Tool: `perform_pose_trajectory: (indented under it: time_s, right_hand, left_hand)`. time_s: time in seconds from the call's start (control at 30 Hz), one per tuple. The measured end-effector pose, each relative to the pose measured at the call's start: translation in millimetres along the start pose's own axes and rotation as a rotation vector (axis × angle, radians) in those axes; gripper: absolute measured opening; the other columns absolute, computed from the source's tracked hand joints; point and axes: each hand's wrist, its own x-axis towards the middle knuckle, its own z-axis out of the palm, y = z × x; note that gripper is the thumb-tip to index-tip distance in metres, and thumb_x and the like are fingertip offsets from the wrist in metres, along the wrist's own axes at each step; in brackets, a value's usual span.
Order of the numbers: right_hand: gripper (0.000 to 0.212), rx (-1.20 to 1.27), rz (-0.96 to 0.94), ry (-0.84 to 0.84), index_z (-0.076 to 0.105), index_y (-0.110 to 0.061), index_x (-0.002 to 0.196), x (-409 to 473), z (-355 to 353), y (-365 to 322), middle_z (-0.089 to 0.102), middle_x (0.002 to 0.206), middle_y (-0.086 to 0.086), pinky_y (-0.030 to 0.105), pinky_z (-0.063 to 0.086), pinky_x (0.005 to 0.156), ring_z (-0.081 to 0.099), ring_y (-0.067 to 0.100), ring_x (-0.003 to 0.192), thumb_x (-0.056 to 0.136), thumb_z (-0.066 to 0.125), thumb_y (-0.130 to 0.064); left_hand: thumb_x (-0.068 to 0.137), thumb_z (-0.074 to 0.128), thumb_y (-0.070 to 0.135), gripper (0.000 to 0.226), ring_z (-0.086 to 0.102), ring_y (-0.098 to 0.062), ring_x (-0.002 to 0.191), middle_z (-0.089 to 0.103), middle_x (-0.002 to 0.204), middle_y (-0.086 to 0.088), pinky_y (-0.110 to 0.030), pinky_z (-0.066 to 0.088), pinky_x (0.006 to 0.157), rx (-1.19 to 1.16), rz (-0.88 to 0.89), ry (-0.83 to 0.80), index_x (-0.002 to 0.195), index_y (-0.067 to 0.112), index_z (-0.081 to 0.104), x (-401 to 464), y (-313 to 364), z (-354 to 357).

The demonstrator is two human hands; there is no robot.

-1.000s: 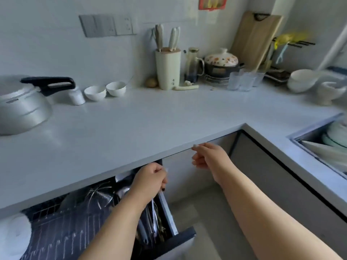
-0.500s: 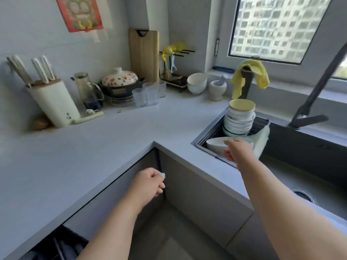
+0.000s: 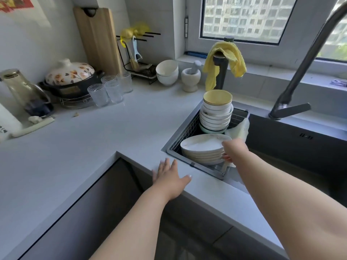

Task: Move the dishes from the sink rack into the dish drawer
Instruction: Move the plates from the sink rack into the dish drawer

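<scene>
Nearest the camera, the left hand (image 3: 170, 176) lies flat on the front edge of the pale desk (image 3: 97, 145), its grip apart, fingers straight and spread, holding nothing. Just beyond and to the right, the right hand (image 3: 233, 151) reaches into the sink rack (image 3: 189, 131), a wire basket set in the left end of the dark sink (image 3: 293, 147). Its grip is clamped on the right rim of the stack of plates (image 3: 201, 150), thumb over the top plate and fingertips curled under the lower rims. The plates sit at the near end of the rack. Behind them in the same rack stands a tall stack of bowls (image 3: 216, 114), the top one yellow inside, with a pale cloth (image 3: 239, 129) draped beside it over the rack's right edge. Farther back, a yellow cloth (image 3: 225, 61) hangs over a dark post, with a stone mortar (image 3: 190, 76) and white bowls (image 3: 167, 72) to its left. The dark faucet (image 3: 302, 72) arches over the sink on the right.
</scene>
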Motion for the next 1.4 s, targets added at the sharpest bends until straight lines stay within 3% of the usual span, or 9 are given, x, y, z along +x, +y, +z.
perform_pose_trajectory:
  time_s: [0.33, 0.43, 0.67, 0.8, 1.0, 1.07, 1.13, 1.2, 1.4]
  right_hand:
    - [0.013, -0.324, -0.032, 0.107, 0.054, -0.006, 0.073, 17, 2, -16, 0.054, 0.07, 0.008, 0.028, 0.042, 0.058, 0.053, 0.023, 0.062, 0.085, 0.049, -0.005]
    - [0.018, -0.295, -0.032, 0.114, 0.054, -0.004, 0.069, 22, 1, -20, 0.054, 0.067, 0.009, 0.03, 0.046, 0.062, 0.055, 0.026, 0.065, 0.086, 0.051, 0.0]
    - [0.014, -0.012, 0.019, 0.066, 0.05, 0.0, 0.077, 21, -4, -27, 0.052, 0.056, 0.014, 0.018, 0.039, 0.03, 0.046, 0.02, 0.023, 0.089, 0.046, 0.006]
    - [0.013, 0.154, 0.014, 0.03, 0.057, 0.004, 0.093, 14, -3, -31, 0.056, 0.053, 0.014, 0.018, 0.042, 0.04, 0.048, 0.015, 0.034, 0.086, 0.046, 0.006]
    - [0.015, 0.215, -0.06, 0.112, 0.052, -0.001, 0.065, -6, -17, -28, 0.051, 0.031, 0.005, 0.033, 0.044, 0.061, 0.05, 0.022, 0.049, 0.079, 0.048, 0.003]
    - [0.013, 0.252, -0.151, 0.103, 0.05, -0.004, 0.066, -20, -25, -26, 0.051, 0.033, 0.006, 0.032, 0.039, 0.053, 0.048, 0.023, 0.047, 0.075, 0.046, 0.004]
    - [0.013, 0.315, -0.227, 0.088, 0.05, -0.006, 0.071, -37, -32, -25, 0.049, 0.033, 0.006, 0.026, 0.036, 0.043, 0.046, 0.021, 0.04, 0.073, 0.045, 0.007]
    - [0.019, 0.369, -0.285, 0.072, 0.057, -0.002, 0.085, -55, -36, -26, 0.048, 0.035, 0.006, 0.022, 0.033, 0.036, 0.045, 0.016, 0.034, 0.073, 0.046, 0.009]
    - [0.049, 0.385, -0.426, -0.083, 0.059, -0.004, 0.12, -112, -22, -32, 0.045, 0.039, 0.004, 0.02, 0.03, 0.033, 0.04, 0.014, 0.032, 0.075, 0.047, 0.01]
  left_hand:
    - [0.086, 0.018, 0.076, 0.098, -0.039, -0.03, 0.136, -0.037, 0.151, -0.013, -0.058, -0.016, 0.113, 0.299, -0.026, -0.056, 0.145, 0.014, -0.03, 39, 3, 24]
    - [0.086, 0.015, 0.077, 0.098, -0.04, -0.03, 0.136, -0.038, 0.151, -0.013, -0.059, -0.016, 0.113, 0.315, -0.014, -0.052, 0.143, 0.014, -0.032, 39, 0, 26]
    - [0.086, 0.014, 0.077, 0.097, -0.039, -0.031, 0.136, -0.038, 0.151, -0.013, -0.058, -0.017, 0.113, 0.317, -0.002, -0.041, 0.143, 0.013, -0.032, 37, 0, 26]
    - [0.086, 0.014, 0.077, 0.097, -0.039, -0.031, 0.136, -0.037, 0.151, -0.013, -0.058, -0.017, 0.113, 0.32, 0.002, -0.029, 0.144, 0.013, -0.031, 37, -1, 27]
    - [0.088, 0.019, 0.074, 0.094, -0.036, -0.029, 0.139, -0.034, 0.154, -0.01, -0.054, -0.021, 0.112, 0.268, -0.01, -0.003, 0.149, 0.016, -0.024, 37, -2, 26]
    - [0.094, 0.023, 0.064, 0.082, -0.025, -0.025, 0.145, -0.021, 0.16, -0.006, -0.05, -0.015, 0.115, 0.138, -0.017, 0.032, 0.154, 0.019, -0.009, 41, -3, 20]
    - [0.1, 0.026, 0.051, 0.061, 0.011, -0.024, 0.148, 0.017, 0.161, -0.006, -0.046, 0.006, 0.118, -0.14, -0.022, 0.13, 0.15, 0.016, 0.025, 39, 0, 2]
    - [0.103, 0.027, 0.042, 0.045, 0.044, -0.024, 0.125, 0.05, 0.134, -0.003, -0.037, 0.032, 0.105, -0.573, -0.077, 0.227, 0.128, 0.014, 0.051, 28, 5, -17]
    - [0.101, 0.042, 0.043, 0.037, 0.069, -0.029, 0.098, 0.069, 0.111, -0.011, -0.042, 0.058, 0.081, -1.671, -0.218, 0.082, 0.117, 0.015, 0.061, -7, -2, -49]
